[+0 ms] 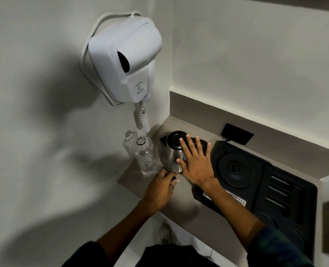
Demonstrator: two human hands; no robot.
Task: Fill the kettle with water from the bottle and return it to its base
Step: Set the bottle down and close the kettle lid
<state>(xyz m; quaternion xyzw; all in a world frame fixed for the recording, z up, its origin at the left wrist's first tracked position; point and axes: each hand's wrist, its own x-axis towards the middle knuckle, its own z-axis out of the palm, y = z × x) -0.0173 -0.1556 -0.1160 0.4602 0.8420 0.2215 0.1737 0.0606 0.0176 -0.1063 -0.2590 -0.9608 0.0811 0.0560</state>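
1. A hotel room, by the look of it: a white wall-hung hair dryer (124,60) with a coiled cord is fixed to a plain wall.
2. A black welcome tray (287,191) (slotted for sachets) sits on a narrow counter (181,201) by a wall socket (237,133).

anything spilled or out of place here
No spill shows. The kettle stands off its base, on the counter beside the uncapped bottle. The left hand seems to hold a small dark thing, perhaps the cap. The right hand is spread open by the kettle.

Grey counter (181,197) carries three things — bottle (146,158), kettle (171,153), black tray (287,191).
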